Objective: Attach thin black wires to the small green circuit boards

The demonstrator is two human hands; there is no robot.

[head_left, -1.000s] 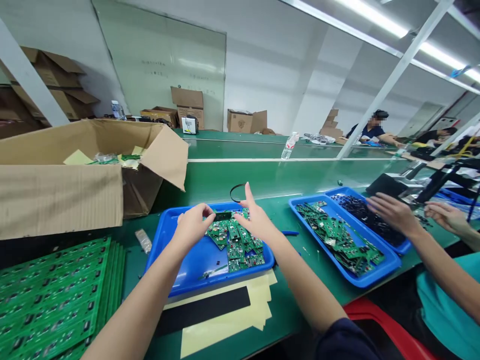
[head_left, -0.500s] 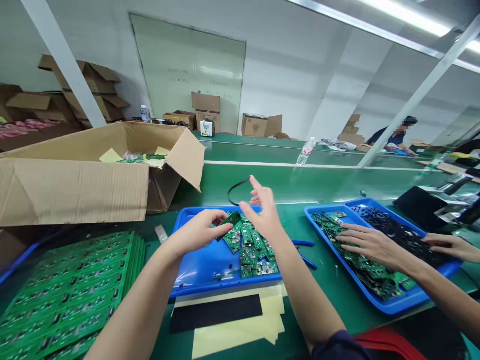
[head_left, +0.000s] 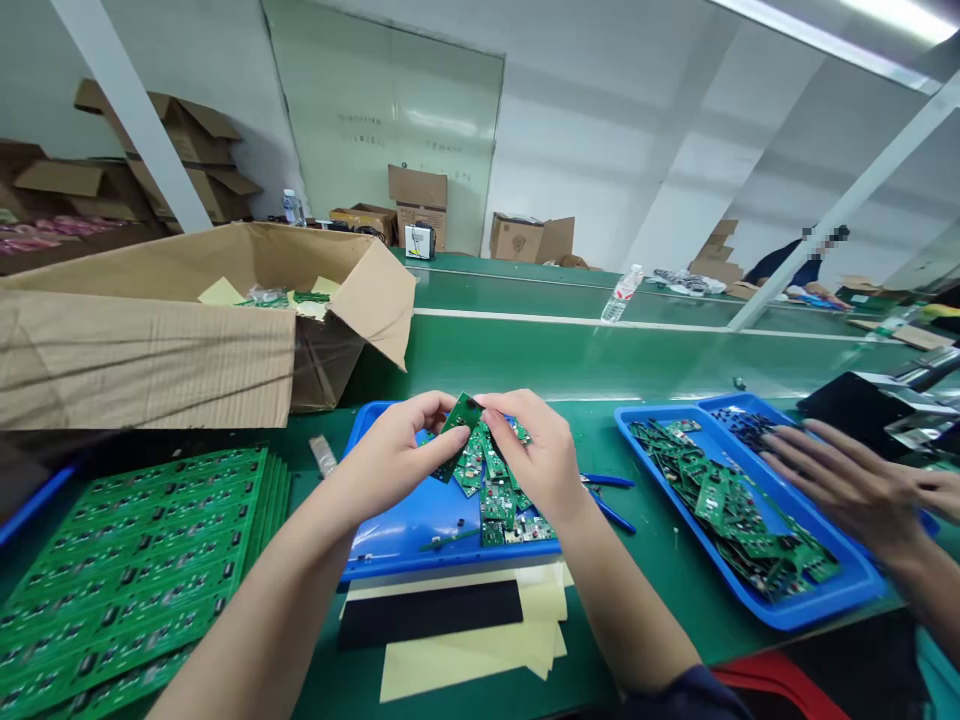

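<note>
Above the blue tray (head_left: pixel 405 540), my left hand (head_left: pixel 401 450) is closed on a small green circuit board (head_left: pixel 459 428), thumb across its face, the board tilted. My right hand (head_left: pixel 534 448) is closed, thumb and fingertips pinched at the board's upper right corner; anything small between those fingertips is hidden. Beneath both hands, several loose circuit boards (head_left: pixel 499 500) lie in the right part of the tray. Blue-handled pliers or cutters (head_left: pixel 611 483) rest beside the tray, their head hidden behind my right wrist.
Stacked green board panels (head_left: pixel 142 560) lie at left, below a large open cardboard box (head_left: pixel 150 360). Yellow paper sheets (head_left: pixel 450 668) and a black strip (head_left: pixel 431 615) lie in front. At right, a co-worker's hands (head_left: pixel 855 480) hover over a divided blue tray (head_left: pixel 780 612) of boards and black parts.
My right hand has come down and left to the board's corner. The thin curved black strip at its fingertips is out of sight. The co-worker's near hand has moved off the boards rightward.
</note>
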